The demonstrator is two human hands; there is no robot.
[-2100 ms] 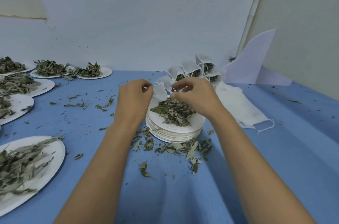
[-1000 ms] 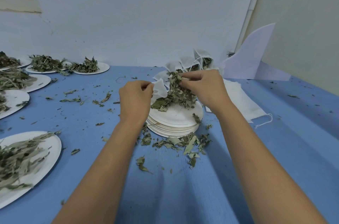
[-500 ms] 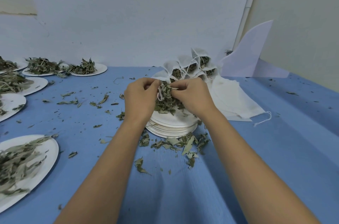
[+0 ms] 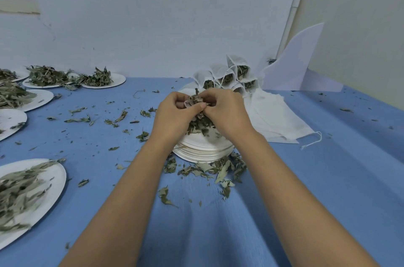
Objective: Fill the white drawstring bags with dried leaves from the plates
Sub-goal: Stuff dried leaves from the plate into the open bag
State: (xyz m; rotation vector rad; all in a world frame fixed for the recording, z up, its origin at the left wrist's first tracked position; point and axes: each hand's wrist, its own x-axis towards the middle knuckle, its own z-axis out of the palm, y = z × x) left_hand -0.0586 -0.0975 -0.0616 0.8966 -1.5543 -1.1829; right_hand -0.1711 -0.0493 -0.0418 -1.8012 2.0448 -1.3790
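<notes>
On the head camera I see both hands meeting above a stack (image 4: 203,150) of white plates at mid-table. The left hand (image 4: 172,116) pinches a small white bag (image 4: 188,103). Only a pale sliver of its cloth shows between the fingers, the rest hidden by knuckles and foliage. The right hand (image 4: 227,111) has its fingertips curled in against the left, pinching a clump of dried leaves (image 4: 200,122) at the bag's edge.

The leaves are dark green, crumpled and brittle-looking. The clump runs roughly upright in the picture: a few tips poke up above the fingers, and the bulk hangs down between the palms to the top plate. I cannot tell which way the bag's mouth faces or how its long side lies.

The bag sits right between the two sets of fingertips, nearer the left, over the far half of the stack.

Just behind the hands stand filled bags (image 4: 227,76), leaning together with their mouths towards me. Flat bags (image 4: 273,118) lie beside them to the right. Crumbs (image 4: 207,168) lie scattered on the blue table (image 4: 328,179) in front of the stack, and plates (image 4: 32,179) heaped with leaves line the left edge.
</notes>
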